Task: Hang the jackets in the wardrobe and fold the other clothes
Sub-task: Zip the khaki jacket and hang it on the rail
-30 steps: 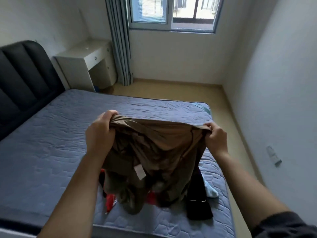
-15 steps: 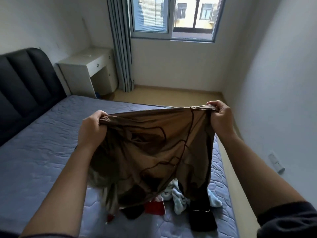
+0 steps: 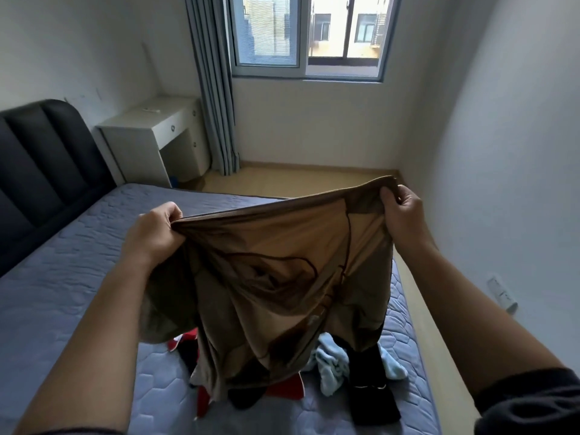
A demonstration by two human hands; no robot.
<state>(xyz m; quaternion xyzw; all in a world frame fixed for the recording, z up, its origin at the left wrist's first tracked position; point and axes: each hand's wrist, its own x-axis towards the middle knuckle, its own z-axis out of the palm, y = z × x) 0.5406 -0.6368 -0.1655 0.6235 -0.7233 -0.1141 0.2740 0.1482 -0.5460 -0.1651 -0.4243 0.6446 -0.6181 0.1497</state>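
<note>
A thin brown garment [image 3: 276, 277] hangs stretched in the air over the bed. My left hand [image 3: 152, 235] grips its top edge at the left corner. My right hand [image 3: 400, 211] pinches the top edge at the right corner, held a little higher. Under the garment, on the blue-grey mattress [image 3: 62, 277], lies a heap of clothes: a red piece [image 3: 287, 387], a light blue piece [image 3: 332, 365] and a black piece [image 3: 372, 400]. The brown fabric hides much of the heap.
A black padded headboard [image 3: 37, 171] stands at the left. A white desk [image 3: 153, 133] sits in the far corner beside a grey curtain [image 3: 213, 89] and a window [image 3: 307, 32]. A strip of wooden floor [image 3: 298, 183] runs between bed and right wall.
Both hands have lifted the brown garment and pulled it wider apart. The right hand rose higher and further right. More of the clothes heap shows below.
</note>
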